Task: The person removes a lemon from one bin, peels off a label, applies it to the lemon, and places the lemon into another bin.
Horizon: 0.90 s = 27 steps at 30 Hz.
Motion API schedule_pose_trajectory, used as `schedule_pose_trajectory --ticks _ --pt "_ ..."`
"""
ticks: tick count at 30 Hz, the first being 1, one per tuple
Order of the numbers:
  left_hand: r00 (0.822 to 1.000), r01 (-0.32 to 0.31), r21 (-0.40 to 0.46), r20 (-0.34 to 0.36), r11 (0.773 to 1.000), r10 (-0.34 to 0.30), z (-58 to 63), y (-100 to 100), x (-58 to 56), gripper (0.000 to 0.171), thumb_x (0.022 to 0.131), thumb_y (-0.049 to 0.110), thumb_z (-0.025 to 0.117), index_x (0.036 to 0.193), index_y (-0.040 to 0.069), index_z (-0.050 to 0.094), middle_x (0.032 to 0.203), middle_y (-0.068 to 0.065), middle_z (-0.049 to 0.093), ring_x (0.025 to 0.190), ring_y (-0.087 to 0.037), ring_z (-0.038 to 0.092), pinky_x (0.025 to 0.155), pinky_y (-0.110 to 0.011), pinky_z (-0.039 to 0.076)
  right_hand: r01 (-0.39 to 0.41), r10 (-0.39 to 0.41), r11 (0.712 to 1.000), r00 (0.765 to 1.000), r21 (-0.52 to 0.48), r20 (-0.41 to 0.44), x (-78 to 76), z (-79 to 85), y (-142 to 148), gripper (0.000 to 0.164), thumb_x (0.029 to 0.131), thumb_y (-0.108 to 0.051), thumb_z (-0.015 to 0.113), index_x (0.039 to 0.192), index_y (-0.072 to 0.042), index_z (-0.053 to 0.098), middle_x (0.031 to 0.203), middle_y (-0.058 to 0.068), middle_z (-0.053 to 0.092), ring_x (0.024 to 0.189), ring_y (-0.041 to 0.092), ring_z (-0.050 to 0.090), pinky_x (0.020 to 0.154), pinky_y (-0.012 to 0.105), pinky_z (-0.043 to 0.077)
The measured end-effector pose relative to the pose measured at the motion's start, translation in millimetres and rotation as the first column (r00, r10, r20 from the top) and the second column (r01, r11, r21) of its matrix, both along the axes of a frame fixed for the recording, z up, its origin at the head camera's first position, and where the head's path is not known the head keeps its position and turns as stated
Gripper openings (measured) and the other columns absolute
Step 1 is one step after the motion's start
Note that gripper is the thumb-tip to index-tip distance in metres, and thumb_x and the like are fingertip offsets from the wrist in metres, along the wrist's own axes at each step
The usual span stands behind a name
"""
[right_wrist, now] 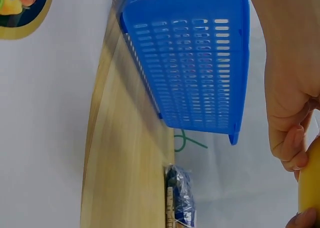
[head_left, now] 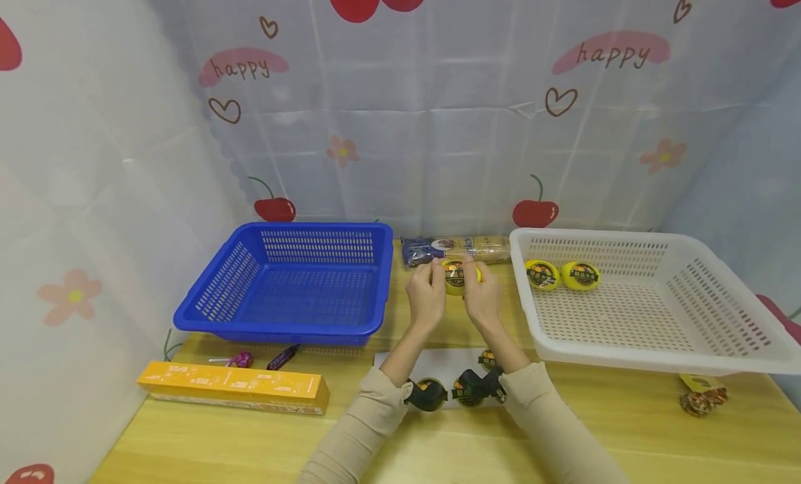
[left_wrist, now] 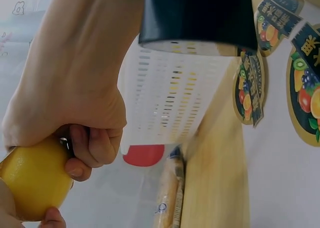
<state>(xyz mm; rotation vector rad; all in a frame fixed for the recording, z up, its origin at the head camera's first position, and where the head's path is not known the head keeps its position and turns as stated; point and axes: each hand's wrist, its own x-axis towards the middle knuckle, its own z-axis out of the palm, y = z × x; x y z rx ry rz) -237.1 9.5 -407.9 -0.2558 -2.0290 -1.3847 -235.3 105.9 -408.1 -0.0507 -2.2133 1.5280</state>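
Note:
A yellow lemon (head_left: pixel 455 288) is held between both hands above the table, an oval dark label with a fruit picture on its upper side. My left hand (head_left: pixel 427 294) grips its left side with bent fingers. On the opposite side, my right hand (head_left: pixel 482 296) grips it too, with curled fingers (left_wrist: pixel 92 147) against the yellow skin. Below the forearms lies a white sheet (head_left: pixel 400 359) bearing several oval fruit labels (left_wrist: pixel 248 88); the sleeves and black wrist cameras hide part of it.
A blue basket (head_left: pixel 284 329) stands left, a white basket (head_left: pixel 626 355) with two labelled lemons (head_left: pixel 580 275) right. Behind the hands lies a clear-wrapped pack (head_left: pixel 488 247). An orange box (head_left: pixel 234 386), lollipop (head_left: pixel 240 359) and dark-wrapped sweet (head_left: pixel 284 357) lie front left; a brown-and-yellow packet (head_left: pixel 704 395) lies front right.

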Motion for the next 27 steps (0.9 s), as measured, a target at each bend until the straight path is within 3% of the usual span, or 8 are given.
schedule_pose_trajectory --ticks 4,6,9,13,16,22,27 --pt "0.999 0.035 0.009 0.010 0.999 -0.035 2.4 -1 0.1 0.045 0.097 0.013 0.041 0.052 0.010 0.035 0.056 -0.004 0.042 0.052 -0.009 0.035 0.050 -0.020 0.031 0.016 -0.016 0.999 1.000 -0.032 0.015 1.3 3.5 3 0.044 0.100 -0.031 0.038 0.062 -0.010 0.043 0.045 -0.003 0.038 0.040 0.011 0.042 0.041 0.025 0.036" --pt "0.999 0.045 0.012 0.021 0.999 -0.045 3.5 -1 -0.2 0.045 0.097 0.013 0.041 0.052 0.010 0.035 0.056 -0.003 0.042 0.052 -0.010 0.036 0.050 -0.020 0.031 -0.024 0.029 0.995 0.998 -0.093 0.058 2.8 5.9 5 0.045 0.100 -0.033 0.036 0.062 -0.010 0.042 0.045 -0.004 0.039 0.039 0.010 0.041 0.040 0.024 0.036" --pt "0.998 0.047 0.009 0.044 0.999 -0.047 4.3 -2 -0.8 0.045 0.097 0.013 0.042 0.052 0.007 0.040 0.058 -0.006 0.047 0.056 -0.014 0.043 0.053 -0.022 0.035 -0.110 0.133 0.977 0.983 -0.183 0.123 6.3 11.9 10 0.044 0.101 -0.036 0.034 0.073 -0.006 0.049 0.048 -0.002 0.044 0.038 0.010 0.041 0.039 0.022 0.036" --pt "0.996 0.050 0.012 0.077 0.999 -0.051 5.5 -3 -0.5 0.039 0.097 0.014 0.043 0.069 -0.001 0.067 0.069 -0.012 0.059 0.065 -0.021 0.055 0.056 -0.024 0.043 -0.200 0.243 0.952 0.953 -0.231 0.179 10.2 21.7 16 0.043 0.102 -0.037 0.033 0.091 -0.001 0.053 0.059 0.004 0.051 0.041 0.012 0.049 0.042 0.022 0.044" --pt "0.993 0.063 0.041 0.100 0.997 -0.067 6.9 -3 0.3 0.032 0.095 0.015 0.046 0.088 -0.002 0.073 0.078 -0.014 0.064 0.063 -0.021 0.058 0.054 -0.022 0.046 -0.218 0.264 0.950 0.942 -0.222 0.209 10.0 25.4 21 0.047 0.101 -0.041 0.033 0.099 0.001 0.054 0.063 0.004 0.053 0.042 0.010 0.050 0.043 0.021 0.045" --pt "0.989 0.081 0.068 0.119 0.994 -0.089 5.4 -2 1.3 0.025 0.093 0.013 0.051 0.090 -0.001 0.072 0.082 -0.013 0.067 0.065 -0.021 0.062 0.057 -0.021 0.051 -0.222 0.293 0.933 0.926 -0.284 0.237 7.6 22.9 27 0.054 0.100 -0.046 0.033 0.108 0.004 0.055 0.056 0.000 0.053 0.040 0.007 0.048 0.040 0.018 0.042" --pt "0.986 0.109 0.095 0.114 0.989 -0.120 5.1 -3 2.7 0.023 0.092 0.013 0.054 0.089 -0.002 0.071 0.078 -0.013 0.067 0.064 -0.020 0.062 0.059 -0.021 0.051 -0.218 0.293 0.929 0.927 -0.299 0.235 7.7 20.2 29 0.054 0.100 -0.047 0.031 0.102 0.002 0.055 0.055 -0.001 0.054 0.039 0.007 0.049 0.040 0.019 0.042"
